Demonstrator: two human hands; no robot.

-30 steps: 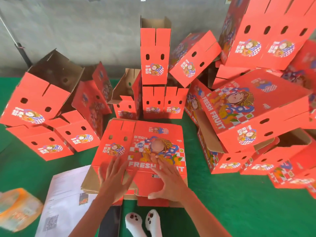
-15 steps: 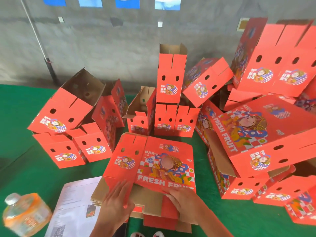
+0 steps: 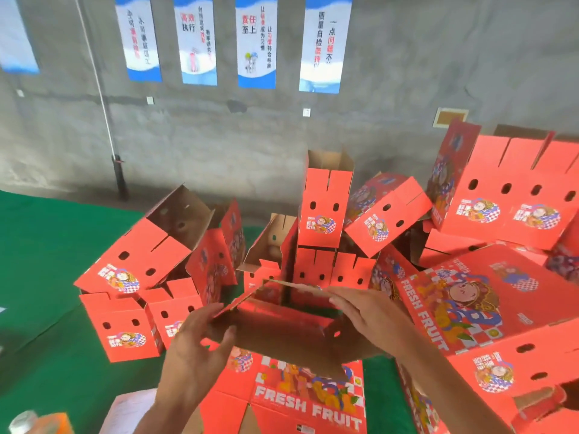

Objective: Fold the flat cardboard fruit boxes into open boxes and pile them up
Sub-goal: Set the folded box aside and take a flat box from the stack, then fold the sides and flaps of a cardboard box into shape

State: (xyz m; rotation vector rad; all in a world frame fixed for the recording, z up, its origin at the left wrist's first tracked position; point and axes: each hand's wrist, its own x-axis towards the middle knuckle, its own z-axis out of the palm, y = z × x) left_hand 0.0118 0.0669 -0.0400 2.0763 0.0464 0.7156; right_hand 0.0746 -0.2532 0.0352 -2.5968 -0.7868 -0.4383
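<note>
A red cardboard fruit box [image 3: 282, 327] is raised in front of me, pulled partly open, its brown inside facing me. My left hand [image 3: 200, 343] grips its left wall and my right hand [image 3: 372, 311] holds its upper right edge. Beneath it lies a stack of flat red boxes [image 3: 300, 402] printed FRESH FRUIT. Several folded red boxes are heaped beyond: a tilted group at the left [image 3: 141, 264], an upright one in the middle [image 3: 326, 214], and a big pile at the right [image 3: 488, 302].
Green floor covering [image 3: 47, 245] spreads to the left. A grey wall [image 3: 219, 145] with hanging banners stands behind the boxes, with a thin pole [image 3: 103, 98] against it. An orange drink bottle [image 3: 37, 422] and a white paper sheet [image 3: 131, 413] lie at the bottom left.
Both hands went from pressing on the top flat box to lifting it off the stack and pulling it open. The camera has tilted upward, showing more wall.
</note>
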